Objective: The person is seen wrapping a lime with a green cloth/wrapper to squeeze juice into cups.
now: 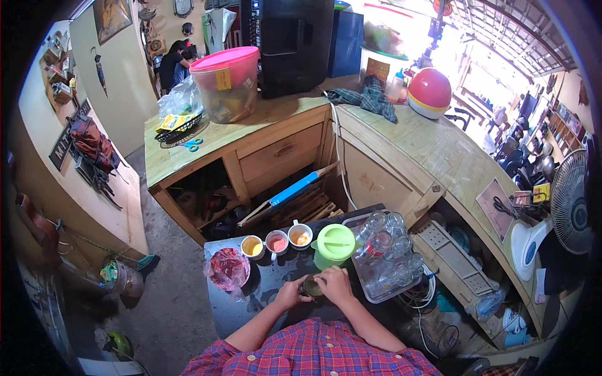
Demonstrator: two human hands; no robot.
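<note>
Close to my body, my left hand (293, 292) is curled round the left side of a small glass (311, 287) with a dark greenish look. From the other side my right hand (335, 284) closes on it, fingers near its rim. What the glass holds is hard to make out. Just beyond stands a light green lidded pitcher (335, 242). Left of it are three white cups: one with yellow contents (253, 246), one with pink contents (276, 242) and one with orange and whitish pieces (300, 235). A plastic-lined bowl (228, 269) with red contents sits farther left.
Right of the pitcher, a clear tray (381, 297) carries several upturned or lying glasses. All this stands on a dark table (219, 311). Beyond it, a wooden counter (276, 120) bears a pink-lidded tub (224, 83), scissors (191, 145) and a cloth (367, 100). A fan (569, 200) stands at right.
</note>
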